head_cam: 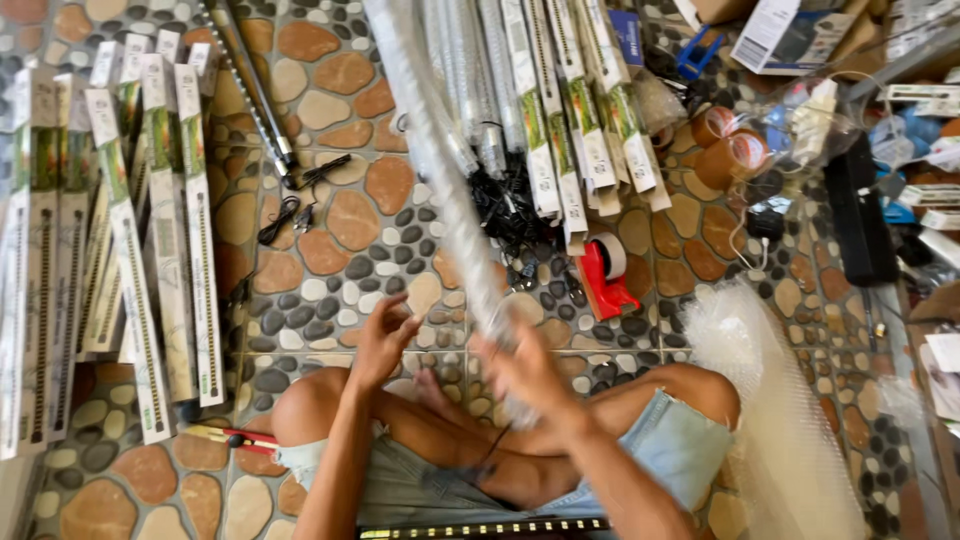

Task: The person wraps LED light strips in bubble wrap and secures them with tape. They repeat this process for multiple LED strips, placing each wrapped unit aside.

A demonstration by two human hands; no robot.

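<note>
Pebble-patterned floor tiles (340,215) fill my view, brown and grey stones set in pale grout. Low in the middle of the frame I see crossed bare legs in denim shorts (670,440).

My right hand (525,375), blurred, is closed around the lower end of a long tube wrapped in bubble film (440,170), which runs from the centre of the frame up to the top edge, tilted slightly left. My left hand (385,340) sits just left of it, fingers spread and loosely curled, holding nothing that I can make out; whether it touches the wrap I cannot tell.

Along the left edge lie rows of long narrow boxes (120,250), side by side. At upper centre, more such boxes (570,140) fan out above a tangle of black cables (505,210). A red tape dispenser (605,275) stands right of centre, with brown tape rolls (735,150) further up. A heap of bubble film (770,400) spreads down the lower right.
</note>
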